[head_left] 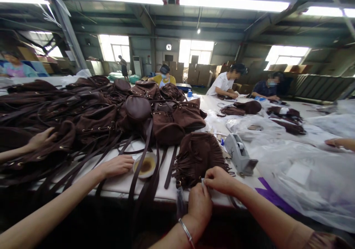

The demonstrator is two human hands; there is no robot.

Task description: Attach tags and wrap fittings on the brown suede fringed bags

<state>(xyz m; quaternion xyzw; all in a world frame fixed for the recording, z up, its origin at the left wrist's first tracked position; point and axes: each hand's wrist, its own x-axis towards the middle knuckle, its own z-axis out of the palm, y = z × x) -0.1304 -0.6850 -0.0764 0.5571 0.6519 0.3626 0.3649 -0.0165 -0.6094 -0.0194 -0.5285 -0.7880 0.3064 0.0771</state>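
Note:
A dark brown fringed suede bag [198,154] lies on the white table in front of me. At its near edge my left hand [199,204], with a silver bangle on the wrist, is closed around a thin strip of translucent plastic [203,183]. My right hand [220,180] pinches the same strip from the right, and the two hands meet there. Another piece of clear plastic [181,201] hangs over the table edge beside my left wrist. The strip's lower part is hidden in my left fist.
Brown drawstring bags [91,119] are heaped at the left, straps trailing over the edge. A co-worker's hand [119,165] touches a bowl of brown liquid [154,170]; another hand [43,138] reaches into the heap. A grey tape dispenser [235,152] and plastic bags [299,178] lie right.

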